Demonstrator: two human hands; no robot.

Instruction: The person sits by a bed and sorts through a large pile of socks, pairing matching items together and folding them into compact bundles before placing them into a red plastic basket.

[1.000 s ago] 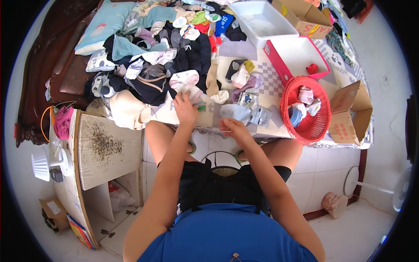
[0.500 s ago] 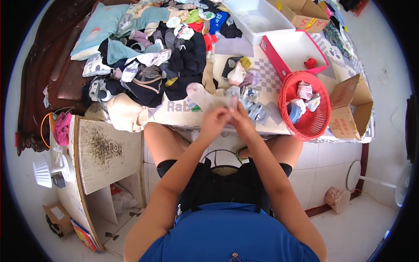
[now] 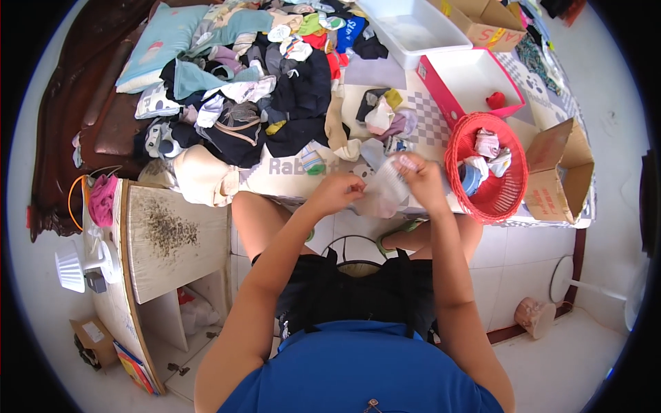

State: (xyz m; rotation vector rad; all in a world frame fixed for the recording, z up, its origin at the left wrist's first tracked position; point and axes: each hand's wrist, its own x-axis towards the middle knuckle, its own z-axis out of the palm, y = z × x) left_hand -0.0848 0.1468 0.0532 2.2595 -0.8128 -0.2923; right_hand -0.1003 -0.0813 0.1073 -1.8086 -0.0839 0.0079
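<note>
A thin white sock (image 3: pixel 385 191) hangs in front of me over the bed's near edge, slightly blurred. My right hand (image 3: pixel 423 180) is closed on its upper end. My left hand (image 3: pixel 337 193) has its fingers pinched together at the sock's left edge. Just beyond my hands, small socks and a clear plastic packet (image 3: pixel 397 145) lie on the bed, partly hidden by the right hand. A striped sock with green (image 3: pixel 313 162) rests on the sheet beyond my left hand. To the right stands a red woven basket (image 3: pixel 511 201) with several small folded pieces inside.
A large pile of clothes (image 3: pixel 303 89) covers the far left of the bed. Beyond the basket are a pink-edged box (image 3: pixel 441 89) holding a red item, a white plastic tub (image 3: pixel 413 34) and cardboard boxes (image 3: pixel 561 168). A wooden cabinet (image 3: pixel 175 241) stands at my left.
My right hand has moved right and lifted the sock's end, so the sock now hangs downward instead of pointing away left. My hands are farther apart. The view has shifted slightly.
</note>
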